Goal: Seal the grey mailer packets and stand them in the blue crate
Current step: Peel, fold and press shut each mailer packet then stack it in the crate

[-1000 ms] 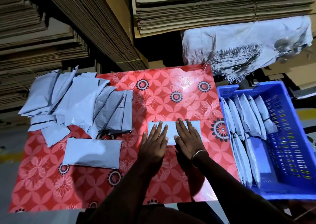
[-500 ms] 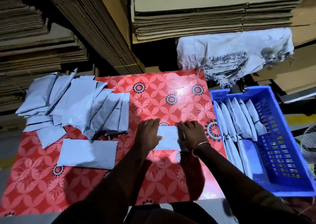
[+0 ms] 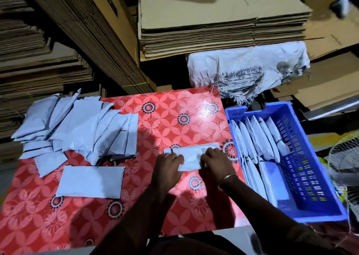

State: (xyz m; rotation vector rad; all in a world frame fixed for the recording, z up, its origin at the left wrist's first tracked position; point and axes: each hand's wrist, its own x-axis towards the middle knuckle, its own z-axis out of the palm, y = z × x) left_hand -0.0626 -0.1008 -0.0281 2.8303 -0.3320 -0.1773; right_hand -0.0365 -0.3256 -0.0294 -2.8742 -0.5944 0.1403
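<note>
Left hand (image 3: pixel 168 163) and right hand (image 3: pixel 217 162) each grip one end of a packet (image 3: pixel 191 156) lying on the bench (image 3: pixel 165 118), beside the crate (image 3: pixel 318 214).

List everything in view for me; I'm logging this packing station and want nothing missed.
Mailer in hand: one, grey, on the table's right part, gripped at both ends.
Single mailer: one, grey, flat, left of the hands.
Mailer pile: many, grey, overlapping, table's far left; count unclear.
Crated mailers: about ten, grey, standing on edge in the crate.
Blue crate: one, blue, right of the table.
Table cover: one, red floral.
Woven sack: one, white, frayed, behind the table.
Cardboard stacks: several, brown, flattened, behind.
Fan: one, white grille, far right edge.
Bangle: one, gold, right wrist.
Left hand: grips the mailer's left end.
Right hand: grips its right end.
</note>
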